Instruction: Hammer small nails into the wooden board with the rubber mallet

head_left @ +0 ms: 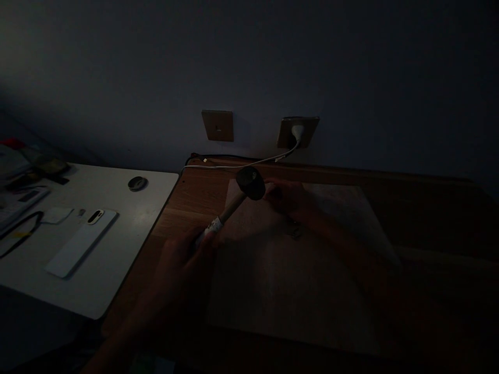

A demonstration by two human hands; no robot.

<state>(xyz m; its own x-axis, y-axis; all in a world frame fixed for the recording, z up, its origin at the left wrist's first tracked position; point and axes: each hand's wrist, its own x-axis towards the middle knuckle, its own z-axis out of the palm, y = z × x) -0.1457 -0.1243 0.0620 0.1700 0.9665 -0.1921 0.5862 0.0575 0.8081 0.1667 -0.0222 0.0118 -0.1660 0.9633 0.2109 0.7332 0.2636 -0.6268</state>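
One hand, the left (183, 254), is clamping round the wrapped grip of a mallet (234, 206), whose head is pointing between one and two o'clock from the fist. At about two o'clock from that fist, the right hand (296, 201) is curling its fingers near the far edge of a pale board (265, 291); whether they are pinching anything, I cannot tell in this gloom. At six o'clock from the right hand, small pieces (294, 232) are lying on the board, too dim to identify. The step in hand seems to be setting or steadying work for a blow; the next move is probably calling for fingertips clear of the mallet. Farther out, a phone (81, 244) is lying at nine o'clock on a white table (128, 223).
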